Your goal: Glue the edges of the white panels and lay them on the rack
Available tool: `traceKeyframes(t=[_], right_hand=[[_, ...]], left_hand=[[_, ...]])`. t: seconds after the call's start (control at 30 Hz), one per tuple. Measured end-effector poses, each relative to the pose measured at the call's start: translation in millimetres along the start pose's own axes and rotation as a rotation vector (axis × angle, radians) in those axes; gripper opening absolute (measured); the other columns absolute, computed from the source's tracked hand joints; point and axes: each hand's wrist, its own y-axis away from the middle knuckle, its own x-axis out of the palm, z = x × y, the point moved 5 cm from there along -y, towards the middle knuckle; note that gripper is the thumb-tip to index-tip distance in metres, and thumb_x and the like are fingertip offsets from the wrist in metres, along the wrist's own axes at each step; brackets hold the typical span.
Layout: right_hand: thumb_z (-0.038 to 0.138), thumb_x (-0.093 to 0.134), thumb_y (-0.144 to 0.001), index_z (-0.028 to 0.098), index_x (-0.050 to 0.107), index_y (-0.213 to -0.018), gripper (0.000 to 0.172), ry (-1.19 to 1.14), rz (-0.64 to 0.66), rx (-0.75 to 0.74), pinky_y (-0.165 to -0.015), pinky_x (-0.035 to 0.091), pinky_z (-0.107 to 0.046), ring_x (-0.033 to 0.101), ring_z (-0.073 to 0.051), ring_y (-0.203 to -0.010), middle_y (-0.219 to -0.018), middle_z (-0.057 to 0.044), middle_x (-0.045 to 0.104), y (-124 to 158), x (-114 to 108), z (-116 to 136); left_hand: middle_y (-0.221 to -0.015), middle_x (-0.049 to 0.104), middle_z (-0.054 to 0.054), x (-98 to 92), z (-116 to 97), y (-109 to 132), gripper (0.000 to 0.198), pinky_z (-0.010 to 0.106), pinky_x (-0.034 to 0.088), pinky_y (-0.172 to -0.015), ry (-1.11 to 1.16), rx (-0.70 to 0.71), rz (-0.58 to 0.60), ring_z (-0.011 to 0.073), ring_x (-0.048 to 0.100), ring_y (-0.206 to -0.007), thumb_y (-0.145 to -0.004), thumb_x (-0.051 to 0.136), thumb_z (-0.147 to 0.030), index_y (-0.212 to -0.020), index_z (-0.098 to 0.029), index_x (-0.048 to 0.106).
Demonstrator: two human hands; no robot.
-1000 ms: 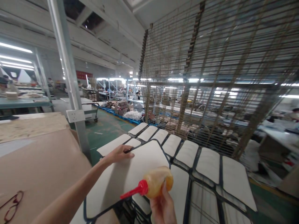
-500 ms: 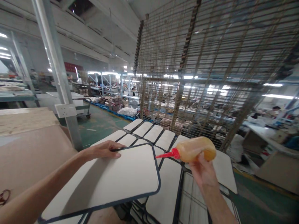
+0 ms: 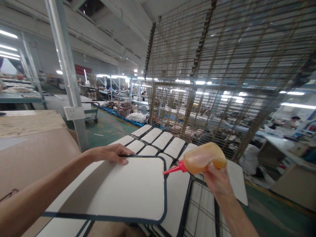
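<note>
My left hand (image 3: 112,154) pinches the far edge of a white panel (image 3: 123,191) with rounded corners and a dark blue border, thumb on its face. My right hand (image 3: 217,179) is wrapped round a squeeze bottle (image 3: 204,158) holding amber liquid, tipped to the left. Its red nozzle (image 3: 175,168) points down at the panel's right edge, and the tip appears to touch the inner side of the border near the upper right corner. The fingers beneath the bottle are partly hidden.
Stacks of similar white panels (image 3: 161,141) lie beyond and below the held one. A tall wire rack (image 3: 197,79) leans behind them. At left stand a metal post (image 3: 66,65) and a tan board-topped table (image 3: 32,144). A seated person (image 3: 293,121) is far right.
The panel has turned slightly, so its right edge now runs straighter toward me. The bottle has shifted a little left, and its nozzle tip has moved down along the border.
</note>
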Motion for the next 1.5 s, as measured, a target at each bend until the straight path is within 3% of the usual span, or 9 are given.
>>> traceKeyframes(t=[0.23,0.4,0.57,0.77,0.9,1.27,1.5], right_hand=[[0.034,0.086,-0.039,0.023,0.067,-0.095,0.060,0.006,-0.016,0.026,-0.065,0.051,-0.037,0.061,-0.018,-0.057,-0.063,-0.002,0.068,4.7,-1.9,2.7],[0.037,0.086,-0.039,0.025,0.067,-0.096,0.061,0.035,0.002,0.021,-0.060,0.051,-0.031,0.060,-0.017,-0.056,-0.059,0.000,0.067,7.4,-3.5,2.8],[0.037,0.084,-0.046,0.030,0.067,-0.096,0.054,0.040,0.071,-0.005,-0.071,0.051,-0.031,0.062,-0.016,-0.061,-0.063,0.001,0.068,10.0,-3.9,2.3],[0.038,0.084,-0.042,0.030,0.063,-0.107,0.069,0.070,0.074,0.004,-0.071,0.051,-0.033,0.061,-0.015,-0.056,-0.084,-0.003,0.071,13.4,-2.9,2.9],[0.044,0.083,-0.042,0.028,0.058,-0.115,0.078,0.125,0.091,0.019,-0.074,0.050,-0.039,0.065,-0.024,-0.073,-0.097,-0.008,0.070,16.2,1.7,3.7],[0.045,0.083,-0.039,0.028,0.055,-0.118,0.085,0.131,0.063,0.052,-0.074,0.052,-0.042,0.064,-0.028,-0.084,-0.102,-0.009,0.068,21.9,-0.8,2.3],[0.042,0.083,-0.040,0.030,0.054,-0.118,0.084,0.131,0.040,0.053,-0.077,0.051,-0.045,0.062,-0.030,-0.093,-0.107,-0.009,0.066,24.4,-5.0,-2.4]], left_hand=[[-0.075,0.069,0.006,-5.0,5.3,0.3,0.035,0.033,0.050,-0.067,0.101,-0.077,-0.041,0.0302,0.064,-0.078,-0.050,0.072,0.003,-0.081,-0.012,0.072],[-0.086,0.070,0.006,-2.6,2.9,-0.2,0.031,0.026,0.049,-0.069,-0.067,-0.053,0.080,0.0266,0.064,-0.082,-0.063,0.073,-0.017,-0.093,-0.012,0.071],[-0.091,0.070,0.004,-2.3,1.8,-1.0,0.038,0.024,0.049,-0.071,-0.212,0.016,0.204,0.0228,0.064,-0.081,-0.071,0.067,-0.029,-0.107,-0.017,0.067],[-0.092,0.071,0.004,-2.3,2.4,-0.1,0.040,0.026,0.050,-0.069,-0.200,0.006,0.192,0.0249,0.064,-0.085,-0.071,0.067,-0.032,-0.109,-0.018,0.067],[-0.089,0.072,0.005,-3.9,3.5,-0.4,0.038,0.027,0.051,-0.068,-0.159,-0.008,0.160,0.0258,0.064,-0.083,-0.067,0.070,-0.031,-0.103,-0.018,0.070],[-0.084,0.073,0.005,-12.9,9.2,1.2,0.041,0.030,0.053,-0.066,-0.025,-0.047,0.026,0.0283,0.065,-0.083,-0.058,0.076,-0.023,-0.098,-0.018,0.071],[-0.090,0.072,0.007,-14.1,13.4,0.5,0.041,0.031,0.053,-0.068,-0.047,-0.028,0.087,0.0294,0.064,-0.087,-0.065,0.072,-0.030,-0.104,-0.016,0.069]])
